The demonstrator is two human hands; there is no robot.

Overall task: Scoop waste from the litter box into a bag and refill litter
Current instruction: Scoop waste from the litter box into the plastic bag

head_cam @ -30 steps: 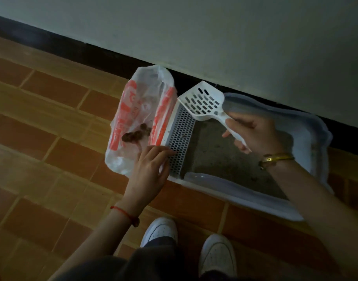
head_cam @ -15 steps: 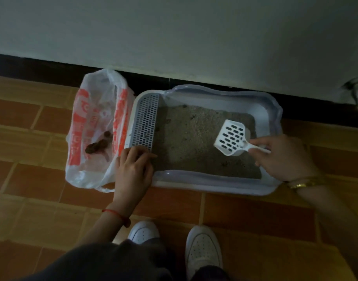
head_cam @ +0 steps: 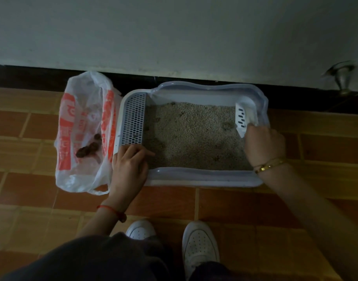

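Observation:
A pale litter box (head_cam: 202, 177) with grey litter (head_cam: 194, 134) sits on the tiled floor against the wall. Its left end has a perforated grid panel (head_cam: 133, 118). Beside that end lies an open white and orange plastic bag (head_cam: 82, 126) holding brown waste (head_cam: 88, 148). My left hand (head_cam: 129, 169) rests on the box's front left corner, fingers over the rim. My right hand (head_cam: 263, 145) grips the handle of a white slotted scoop (head_cam: 243, 118), whose head stands on edge in the litter at the box's right end.
A white wall with a dark baseboard (head_cam: 32, 78) runs behind the box. A metal door stop (head_cam: 344, 82) sticks out at the far right. My two white shoes (head_cam: 198, 246) stand on the floor just in front of the box.
The scoop moved from over the bag, across the box, to its right end and tipped onto its edge in the litter. My left hand shifted from the bag to the box corner.

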